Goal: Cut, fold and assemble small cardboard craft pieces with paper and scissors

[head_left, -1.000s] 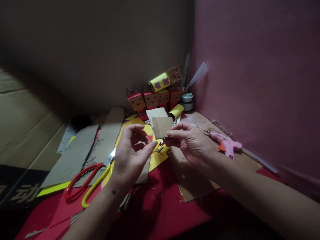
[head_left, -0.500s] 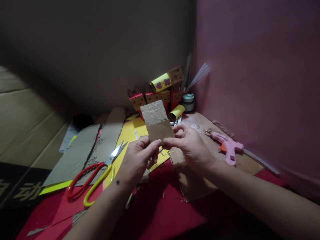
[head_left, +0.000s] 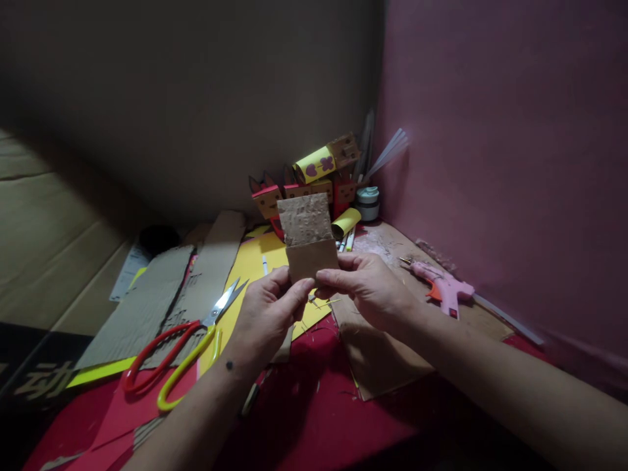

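Note:
A small piece of cardboard [head_left: 313, 259] is held up in front of me, creased across its middle. Its upper flap is rough and torn-looking; the lower half is smooth and brown. My left hand [head_left: 275, 307] pinches its lower left edge between thumb and fingers. On the lower right, my right hand [head_left: 370, 284] grips the same piece, the two thumbs nearly meeting at the bottom edge. Scissors [head_left: 209, 324] with one red and one yellow handle lie left of my left hand, blades pointing away. Beneath my right hand rests a larger brown cardboard sheet [head_left: 377, 360].
A pink glue gun [head_left: 444, 284] lies at the right. Cardboard figures with drawn faces [head_left: 267, 201] stand at the back, near a yellow paper tube [head_left: 346, 222] and a lidded jar [head_left: 367, 203]. Grey cardboard sheets [head_left: 137, 307] and yellow paper [head_left: 260, 255] lie at the left on the red tabletop [head_left: 314, 418].
The cardboard piece has tilted, its upper flap now more upright and darker. Both hands keep their hold, with the right fingers shifted slightly. The view has moved a little.

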`<move>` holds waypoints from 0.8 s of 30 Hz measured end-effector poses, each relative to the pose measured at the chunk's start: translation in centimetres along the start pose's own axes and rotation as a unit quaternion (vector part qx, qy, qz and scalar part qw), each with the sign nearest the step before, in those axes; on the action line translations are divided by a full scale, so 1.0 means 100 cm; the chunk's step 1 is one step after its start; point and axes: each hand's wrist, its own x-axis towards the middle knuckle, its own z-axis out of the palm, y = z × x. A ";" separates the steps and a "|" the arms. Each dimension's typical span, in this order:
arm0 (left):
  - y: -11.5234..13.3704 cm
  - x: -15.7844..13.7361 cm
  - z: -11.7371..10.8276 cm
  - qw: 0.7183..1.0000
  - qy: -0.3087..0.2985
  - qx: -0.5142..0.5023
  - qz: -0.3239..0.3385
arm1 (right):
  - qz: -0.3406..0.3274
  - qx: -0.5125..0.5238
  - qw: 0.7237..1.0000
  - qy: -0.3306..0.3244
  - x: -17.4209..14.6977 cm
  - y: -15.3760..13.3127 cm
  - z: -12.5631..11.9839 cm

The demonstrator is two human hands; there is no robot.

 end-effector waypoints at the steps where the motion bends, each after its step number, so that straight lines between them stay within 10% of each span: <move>1: 0.000 0.000 0.000 1.000 0.006 0.003 0.003 | 0.012 -0.011 1.000 -0.009 0.000 0.000 0.000; 24: -0.006 0.005 -0.008 0.999 -0.018 -0.030 -0.009 | 0.003 -0.078 0.994 -0.082 0.009 -0.006 -0.004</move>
